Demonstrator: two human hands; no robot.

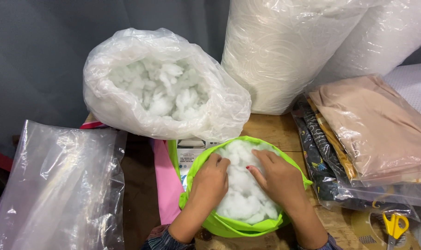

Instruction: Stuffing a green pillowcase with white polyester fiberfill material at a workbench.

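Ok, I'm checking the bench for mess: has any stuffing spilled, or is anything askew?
Nothing stands out. The white stuffing sits inside the green cover under the left hand and right hand, and the rest stays in the open plastic bag. None shows loose on the table.

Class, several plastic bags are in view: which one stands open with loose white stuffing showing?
The clear bag of white stuffing behind the hands: its mouth gapes open, while the fabric bags lie sealed.

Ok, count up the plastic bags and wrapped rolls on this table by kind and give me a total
Open bag of white stuffing: 1
Empty clear bag: 1
Bagged folded fabric packs: 2
Plastic-wrapped white rolls: 2
Total: 6
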